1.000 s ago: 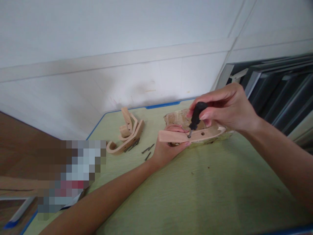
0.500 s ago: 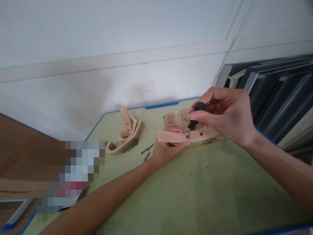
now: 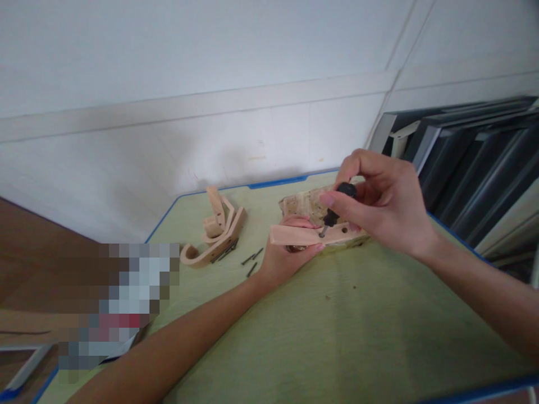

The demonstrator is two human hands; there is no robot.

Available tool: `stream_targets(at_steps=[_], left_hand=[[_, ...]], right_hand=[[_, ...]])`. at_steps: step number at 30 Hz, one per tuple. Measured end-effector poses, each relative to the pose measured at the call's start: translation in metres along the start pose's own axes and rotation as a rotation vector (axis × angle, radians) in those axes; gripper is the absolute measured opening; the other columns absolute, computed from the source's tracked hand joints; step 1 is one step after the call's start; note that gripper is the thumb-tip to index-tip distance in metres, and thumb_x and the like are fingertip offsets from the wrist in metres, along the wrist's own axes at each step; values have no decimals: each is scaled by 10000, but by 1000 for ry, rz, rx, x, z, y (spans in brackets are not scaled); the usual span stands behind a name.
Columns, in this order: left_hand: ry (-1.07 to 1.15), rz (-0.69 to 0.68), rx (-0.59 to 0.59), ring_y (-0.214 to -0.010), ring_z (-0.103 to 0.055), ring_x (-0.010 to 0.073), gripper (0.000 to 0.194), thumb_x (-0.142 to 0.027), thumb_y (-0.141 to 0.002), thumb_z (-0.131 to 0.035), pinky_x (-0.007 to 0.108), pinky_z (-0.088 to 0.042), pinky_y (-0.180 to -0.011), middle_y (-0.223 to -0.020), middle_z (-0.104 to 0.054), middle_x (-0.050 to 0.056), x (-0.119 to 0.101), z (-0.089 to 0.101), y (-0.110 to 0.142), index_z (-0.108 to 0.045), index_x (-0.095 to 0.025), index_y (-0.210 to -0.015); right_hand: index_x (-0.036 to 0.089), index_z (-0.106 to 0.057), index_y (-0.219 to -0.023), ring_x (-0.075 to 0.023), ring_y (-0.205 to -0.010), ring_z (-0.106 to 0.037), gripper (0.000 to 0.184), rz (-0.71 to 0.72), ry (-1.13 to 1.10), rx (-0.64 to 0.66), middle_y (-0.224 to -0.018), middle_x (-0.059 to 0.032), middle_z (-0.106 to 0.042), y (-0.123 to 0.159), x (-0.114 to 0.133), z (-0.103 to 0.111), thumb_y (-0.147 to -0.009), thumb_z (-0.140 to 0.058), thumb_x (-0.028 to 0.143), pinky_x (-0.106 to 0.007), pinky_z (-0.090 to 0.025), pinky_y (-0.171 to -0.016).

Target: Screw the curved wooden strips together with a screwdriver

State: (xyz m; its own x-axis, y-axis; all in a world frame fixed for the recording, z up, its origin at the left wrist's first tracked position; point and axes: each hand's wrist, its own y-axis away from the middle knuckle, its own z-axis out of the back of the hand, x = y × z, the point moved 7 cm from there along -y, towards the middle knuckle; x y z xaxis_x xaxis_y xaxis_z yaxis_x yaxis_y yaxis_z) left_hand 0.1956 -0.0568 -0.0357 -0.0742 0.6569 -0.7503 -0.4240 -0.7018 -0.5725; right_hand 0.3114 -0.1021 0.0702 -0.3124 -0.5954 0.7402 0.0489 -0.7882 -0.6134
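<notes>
My right hand (image 3: 374,202) is closed around the black handle of a short screwdriver (image 3: 332,216). Its metal tip meets a hole in a pale wooden hook (image 3: 292,235), and a second hole shows to the right. My left hand (image 3: 286,261) grips this hook near its left part, fingers behind and thumb in front. Beneath the hook lies a rough, brownish block (image 3: 301,203) with small holes in its surface. Whether a screw sits under the tip is too small to tell.
More wooden hooks (image 3: 225,233) lie together on the left of the green, blue-edged table (image 3: 269,336). Several dark screws (image 3: 251,269) lie near them. A blurred-out item (image 3: 135,297) is at the left edge. Dark panels (image 3: 471,140) lean against the wall at right.
My right hand has turned slightly about the screwdriver, its fingers shifting on the handle. The left hand and the hook keep their place, apart from a small shift of the view.
</notes>
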Motion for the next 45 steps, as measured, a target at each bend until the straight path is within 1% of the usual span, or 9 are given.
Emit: stream_targets(at_steps=[4, 10, 14, 19, 26, 31, 37, 42, 45], left_hand=[[5, -33, -13, -966, -543, 204, 263, -224, -652, -684, 409, -414, -904, -930, -597, 57, -2, 1, 0, -566, -187, -883], [-18, -17, -21, -951, -549, 211, 256, -237, -646, -692, 401, -421, -885, -898, -604, 54, -1, 2, 1, -576, -183, -868], [-16, -10, -16, -965, -542, 213, 250, -237, -657, -685, 405, -410, -899, -929, -594, 56, 0, 2, 1, -580, -187, -877], [-7, -8, -21, -911, -556, 200, 257, -243, -652, -689, 396, -442, -845, -902, -590, 52, 0, 2, 1, -576, -197, -879], [-5, -13, -27, -906, -558, 201, 255, -239, -639, -698, 401, -438, -852, -874, -596, 51, 0, 2, 0, -578, -192, -859], [-17, -7, -10, -926, -555, 197, 259, -243, -649, -690, 386, -433, -867, -891, -599, 42, -1, 2, 1, -578, -213, -880], [-31, -16, 0, -936, -551, 204, 268, -234, -643, -691, 400, -428, -878, -892, -602, 56, -1, 2, 0, -574, -196, -880], [-8, -13, -9, -914, -559, 200, 264, -226, -641, -691, 387, -447, -849, -894, -601, 59, -1, 2, 0, -564, -190, -870], [-10, -11, -12, -908, -558, 196, 242, -220, -649, -686, 391, -434, -862, -880, -602, 53, -2, 1, 0, -570, -185, -859]], right_hand=[[142, -574, -771, 11, -424, -412, 69, 62, 2, 136, -703, 33, -525, -14, 2, 6, -750, -585, 206, -104, -362, -347], [113, -586, -978, -56, -626, -580, 214, -42, -173, 832, -890, -43, -610, -23, 2, -4, -848, -455, 220, -163, -482, -564], [113, -571, -1024, -77, -675, -615, 223, -124, -253, 1006, -916, -39, -628, -28, -2, -5, -836, -471, 177, -157, -490, -585], [121, -578, -1019, -47, -620, -604, 223, -83, -324, 940, -928, 3, -641, -36, -9, -8, -821, -487, 166, -136, -489, -567], [108, -623, -965, -36, -605, -569, 201, 43, -205, 769, -884, -37, -666, -43, -15, -3, -788, -529, 125, -123, -474, -560], [105, -632, -947, -48, -635, -580, 193, 78, -177, 736, -865, -40, -666, -42, -14, -2, -786, -534, 147, -124, -468, -566], [144, -639, -935, -60, -681, -588, 191, 3, -165, 722, -872, -4, -668, -39, -14, -1, -775, -538, 169, -129, -471, -589], [141, -655, -887, -47, -570, -586, 178, -29, -160, 562, -782, 11, -686, -39, -12, 3, -719, -605, 171, -123, -486, -542], [138, -665, -850, -53, -597, -608, 175, -20, -132, 477, -746, 12, -690, -37, -10, 6, -679, -643, 162, -108, -490, -541]])
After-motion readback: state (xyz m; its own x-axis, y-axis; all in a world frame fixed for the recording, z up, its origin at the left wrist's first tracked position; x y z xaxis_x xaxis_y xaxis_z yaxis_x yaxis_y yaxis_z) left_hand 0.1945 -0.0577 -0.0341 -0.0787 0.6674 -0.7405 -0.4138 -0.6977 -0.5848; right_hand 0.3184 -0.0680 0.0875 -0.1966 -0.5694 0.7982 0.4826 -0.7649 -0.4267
